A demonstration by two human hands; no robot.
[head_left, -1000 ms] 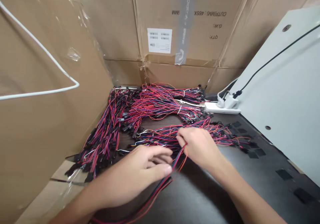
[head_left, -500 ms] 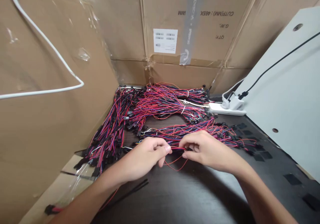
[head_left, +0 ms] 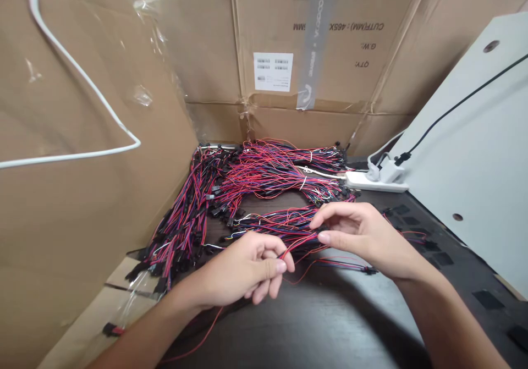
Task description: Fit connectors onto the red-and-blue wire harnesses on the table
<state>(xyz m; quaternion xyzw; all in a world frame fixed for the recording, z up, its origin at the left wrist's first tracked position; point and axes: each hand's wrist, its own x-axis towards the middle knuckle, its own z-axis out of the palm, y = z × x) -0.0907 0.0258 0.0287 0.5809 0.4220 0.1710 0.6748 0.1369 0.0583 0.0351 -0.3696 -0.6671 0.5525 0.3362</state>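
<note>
My left hand (head_left: 264, 270) is closed, with red and dark wires (head_left: 303, 241) pinched between thumb and fingers. These wires run right and up towards my right hand (head_left: 350, 231). Its thumb and index finger stand slightly apart beside the wire ends, apparently without gripping them. Behind both hands lies a bundle of red, blue and black wires (head_left: 284, 220). Under the right hand, a few thin wires end in a small black connector (head_left: 369, 270) on the dark table (head_left: 313, 325). A loose red wire (head_left: 202, 339) curves out beneath my left forearm.
Larger wire bundles (head_left: 264, 176) lie at the back, and another wire pile (head_left: 181, 226) runs along the left carton (head_left: 82, 220). A white power strip (head_left: 375, 181) sits at the back right beside a white panel (head_left: 474, 138). Black patches (head_left: 487, 297) dot the right side.
My right hand has moved right and up, its fingers parting. My left hand has shifted slightly right and down with the wires. A black connector now shows under the right hand.
</note>
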